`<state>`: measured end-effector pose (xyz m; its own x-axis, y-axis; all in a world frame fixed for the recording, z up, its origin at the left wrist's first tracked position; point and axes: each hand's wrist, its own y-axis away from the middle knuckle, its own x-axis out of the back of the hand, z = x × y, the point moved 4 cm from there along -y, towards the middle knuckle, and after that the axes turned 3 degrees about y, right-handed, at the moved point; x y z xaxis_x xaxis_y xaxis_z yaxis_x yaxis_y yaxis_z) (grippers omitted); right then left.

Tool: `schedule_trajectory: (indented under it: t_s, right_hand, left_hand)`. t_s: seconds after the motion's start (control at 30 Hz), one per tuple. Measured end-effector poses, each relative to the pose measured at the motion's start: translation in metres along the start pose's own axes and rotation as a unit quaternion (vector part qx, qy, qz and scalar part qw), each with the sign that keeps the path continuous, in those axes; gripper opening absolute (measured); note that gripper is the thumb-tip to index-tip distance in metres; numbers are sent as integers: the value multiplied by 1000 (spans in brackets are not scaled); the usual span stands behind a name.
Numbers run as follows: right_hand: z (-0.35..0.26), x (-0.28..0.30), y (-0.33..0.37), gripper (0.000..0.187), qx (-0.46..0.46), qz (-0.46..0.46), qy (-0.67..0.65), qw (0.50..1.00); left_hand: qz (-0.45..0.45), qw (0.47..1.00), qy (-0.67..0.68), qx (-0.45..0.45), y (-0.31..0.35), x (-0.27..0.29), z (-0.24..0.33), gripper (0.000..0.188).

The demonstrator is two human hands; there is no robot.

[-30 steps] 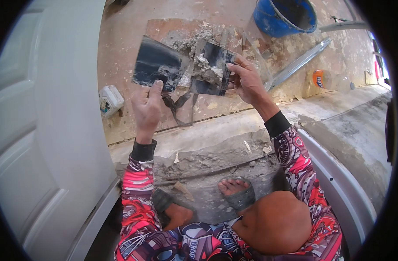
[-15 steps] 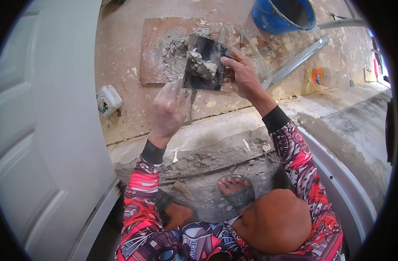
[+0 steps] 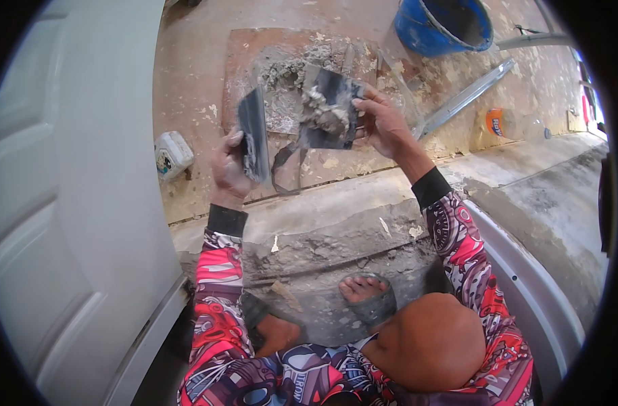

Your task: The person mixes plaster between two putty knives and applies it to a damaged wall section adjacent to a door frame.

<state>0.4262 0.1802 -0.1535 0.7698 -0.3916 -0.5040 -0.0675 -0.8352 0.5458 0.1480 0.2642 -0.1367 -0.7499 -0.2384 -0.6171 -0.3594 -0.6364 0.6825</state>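
Note:
My left hand (image 3: 229, 169) grips a dark, thin rectangular plate (image 3: 253, 128) tilted nearly on edge, with grey smears along its lower part. In my right hand (image 3: 389, 128) is a second dark, squarish plate (image 3: 332, 82), pinched at its right side between thumb and fingers. A lump of wet grey mortar (image 3: 328, 115) sits on that plate's face. The two plates are apart. Beyond them, a reddish-brown board (image 3: 245, 51) on the floor carries more mortar (image 3: 282, 76). Below the plates shows a dark curved strip (image 3: 282, 177), its kind unclear.
A blue bucket (image 3: 417, 30) stands at the far right. A metal channel (image 3: 468, 95) and a clear bottle with an orange label (image 3: 496, 123) lie nearer. At left are a white plastic container (image 3: 174, 155) and a white panelled door (image 3: 86, 176). A rough concrete step (image 3: 322, 230) runs before me.
My left hand has drawn back left from the mortar-laden plate, and the plate in its grip now shows, nearly on edge. My right hand's plate has shifted slightly right and down.

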Motion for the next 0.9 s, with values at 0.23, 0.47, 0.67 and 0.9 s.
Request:
schedule_trajectory:
  t_s: [0.23, 0.47, 0.67, 0.9]
  right_hand:
    - [4, -41, -7, 18, -7, -45, 13, 999]
    - [-13, -55, 0, 22, 50, -51, 43, 997]
    - [-11, -68, 14, 27, 102, -70, 100, 987]
    - [-1, -71, 31, 23, 39, -91, 1, 995]
  left_hand:
    - [-148, 977, -42, 148, -16, -3, -39, 33]
    - [-246, 937, 65, 240, -41, 1, -44, 35]
    - [-128, 979, 39, 153, -50, 5, -47, 39]
    - [-87, 987, -133, 5, -83, 19, -27, 35]
